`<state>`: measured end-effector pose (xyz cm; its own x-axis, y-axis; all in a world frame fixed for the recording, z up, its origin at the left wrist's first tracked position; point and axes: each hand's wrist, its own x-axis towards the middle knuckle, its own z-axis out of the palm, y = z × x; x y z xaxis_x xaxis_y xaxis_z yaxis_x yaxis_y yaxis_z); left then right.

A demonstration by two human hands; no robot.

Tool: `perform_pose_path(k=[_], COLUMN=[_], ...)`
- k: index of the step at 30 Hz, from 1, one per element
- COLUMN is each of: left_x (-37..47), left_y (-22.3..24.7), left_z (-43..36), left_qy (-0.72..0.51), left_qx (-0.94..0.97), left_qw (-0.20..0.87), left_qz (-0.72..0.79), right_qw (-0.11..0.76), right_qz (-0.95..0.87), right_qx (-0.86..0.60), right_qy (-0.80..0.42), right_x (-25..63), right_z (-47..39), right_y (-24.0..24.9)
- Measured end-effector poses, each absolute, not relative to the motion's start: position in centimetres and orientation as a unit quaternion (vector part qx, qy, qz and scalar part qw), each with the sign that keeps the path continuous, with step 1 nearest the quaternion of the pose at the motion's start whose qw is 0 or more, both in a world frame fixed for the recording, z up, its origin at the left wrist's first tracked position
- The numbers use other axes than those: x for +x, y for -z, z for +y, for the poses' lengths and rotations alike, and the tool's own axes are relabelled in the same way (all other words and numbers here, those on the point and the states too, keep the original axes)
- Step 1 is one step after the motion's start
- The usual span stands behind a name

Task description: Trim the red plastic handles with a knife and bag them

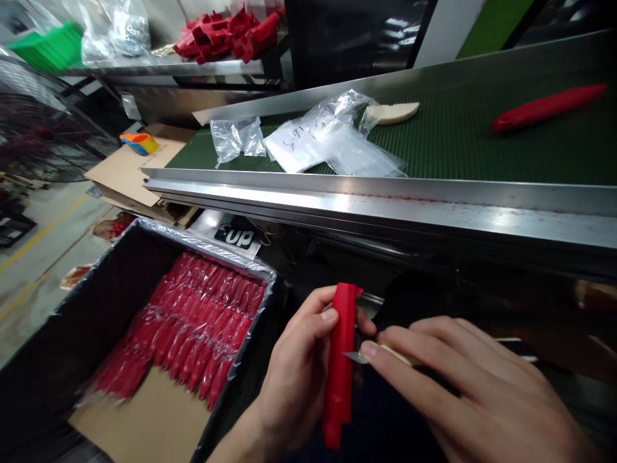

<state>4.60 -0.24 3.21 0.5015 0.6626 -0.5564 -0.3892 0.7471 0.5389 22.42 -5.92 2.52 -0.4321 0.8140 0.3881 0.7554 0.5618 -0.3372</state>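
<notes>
The work station is an indoor workshop with a ribbed green conveyor belt (453,151) in a metal frame. Nearest the camera, the left hand (292,370) holds a long red plastic part (340,350) upright, slightly tilted, below the belt frame; its thumb and fingers are pressed against the part. The right hand (463,379) pinches a knife (355,357) between closed fingertips near the blade; the blade tip meets the part's face in this view. To the left, a bin (270,273) with a plastic liner contains rows of bagged red parts (197,315) and a cardboard sheet (149,418). On the belt: clear plastic bags (318,138), a beige curved piece (395,114) and, well apart at right, a red elongated piece (549,109). Beyond, a shelf (159,66) supports a pile of red parts (226,35) and a green basket (51,48). A fan (43,132) stands at far left.
</notes>
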Motion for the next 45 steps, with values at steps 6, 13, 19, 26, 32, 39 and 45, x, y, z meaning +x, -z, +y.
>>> perform_pose_path(k=[6, 13, 19, 26, 32, 39, 45], left_x=[4.7, 5.1, 5.1, 5.1, 5.0, 4.1, 4.2], left_y=[-3.0, -2.8, -3.1, -3.3, -3.3, -3.4, -4.0], left_z=[0.6, 0.8, 1.1, 1.1, 1.0, -0.5, -1.2], left_qy=[-0.334, -0.343, -0.353, -0.355, -0.359, -0.290, -0.286], left_qx=[0.182, 0.180, 0.173, 0.177, 0.191, 0.343, 0.370], left_qw=[0.854, 0.849, 0.843, 0.842, 0.835, 0.803, 0.787], left_qz=[0.355, 0.361, 0.367, 0.366, 0.371, 0.392, 0.402], right_qw=[0.291, 0.279, 0.315, 0.300, 0.335, 0.337, 0.314], right_qz=[-0.843, -0.846, -0.824, -0.831, -0.807, -0.789, -0.795], right_qx=[-0.450, -0.450, -0.460, -0.462, -0.471, -0.509, -0.518], right_qy=[-0.047, -0.064, -0.103, -0.076, -0.119, -0.073, -0.035], right_x=[21.4, 21.5, 22.0, 21.3, 22.8, 24.4, 23.9], right_z=[-7.0, -8.0, -7.7, -6.9, -7.5, -4.9, -4.8], right_y=[-2.3, -2.0, -2.7, -3.0, -2.8, -3.6, -3.4])
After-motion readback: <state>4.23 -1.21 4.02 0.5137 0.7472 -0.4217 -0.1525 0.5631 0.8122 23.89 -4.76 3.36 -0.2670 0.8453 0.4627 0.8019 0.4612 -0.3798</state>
